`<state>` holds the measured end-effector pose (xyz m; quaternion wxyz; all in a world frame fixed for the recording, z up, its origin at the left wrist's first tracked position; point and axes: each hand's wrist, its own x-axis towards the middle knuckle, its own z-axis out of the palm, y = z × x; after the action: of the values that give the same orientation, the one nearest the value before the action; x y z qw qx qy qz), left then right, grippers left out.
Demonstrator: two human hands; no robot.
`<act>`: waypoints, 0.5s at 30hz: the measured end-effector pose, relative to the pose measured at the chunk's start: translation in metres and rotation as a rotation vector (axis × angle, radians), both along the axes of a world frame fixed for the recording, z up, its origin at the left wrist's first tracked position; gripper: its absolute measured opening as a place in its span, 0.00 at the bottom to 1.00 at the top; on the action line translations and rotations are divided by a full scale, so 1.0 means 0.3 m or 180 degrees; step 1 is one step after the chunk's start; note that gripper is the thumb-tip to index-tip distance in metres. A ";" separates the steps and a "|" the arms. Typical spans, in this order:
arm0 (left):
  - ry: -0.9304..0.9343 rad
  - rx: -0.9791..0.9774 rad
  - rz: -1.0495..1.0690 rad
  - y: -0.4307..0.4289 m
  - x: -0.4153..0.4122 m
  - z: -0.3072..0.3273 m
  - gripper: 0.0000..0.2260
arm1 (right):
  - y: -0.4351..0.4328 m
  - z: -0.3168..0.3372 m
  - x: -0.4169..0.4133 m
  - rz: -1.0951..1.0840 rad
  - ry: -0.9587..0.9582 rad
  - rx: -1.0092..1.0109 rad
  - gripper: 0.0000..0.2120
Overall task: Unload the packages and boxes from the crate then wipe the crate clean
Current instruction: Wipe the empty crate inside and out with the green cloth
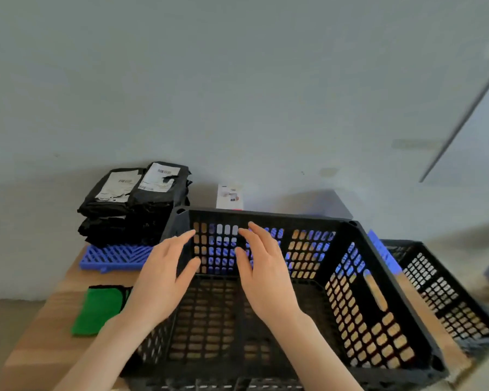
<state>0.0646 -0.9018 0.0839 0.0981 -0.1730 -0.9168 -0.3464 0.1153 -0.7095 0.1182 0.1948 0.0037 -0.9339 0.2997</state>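
A black perforated plastic crate point(359, 292) stands on the wooden table in front of me, and nothing shows inside it. Both hands hover over its inside. My left hand point(164, 277) has its fingers spread and straight, holding nothing. Beside it, my right hand point(263, 269) is also spread flat and holds nothing. A stack of black packages point(136, 204) with white labels sits at the back left on a blue plastic grid point(113, 256). A small white box point(229, 196) stands behind the crate. A folded green cloth point(96, 309) lies left of the crate.
A second black perforated crate point(441, 289) lies to the right, partly behind the first. A blue panel point(381, 249) shows between them. A plain wall rises behind the table point(48, 328). The table's left edge runs close to the cloth.
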 end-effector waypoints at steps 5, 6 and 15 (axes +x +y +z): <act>-0.0012 -0.0044 0.0109 0.089 -0.074 -0.024 0.31 | 0.183 0.014 -0.141 0.0347 -0.0040 0.0349 0.20; -0.0019 -0.0046 0.0179 0.104 -0.085 -0.025 0.31 | 0.216 0.014 -0.170 0.0409 -0.0057 0.0405 0.20; -0.0476 0.0111 0.0845 0.228 -0.061 -0.018 0.30 | 0.393 -0.001 -0.372 0.1088 -0.0378 0.0818 0.22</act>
<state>0.0461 -0.8335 0.0784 0.0775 -0.0224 -0.9301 -0.3582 0.0036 -0.5917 0.1178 0.0837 0.1690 -0.9601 0.2065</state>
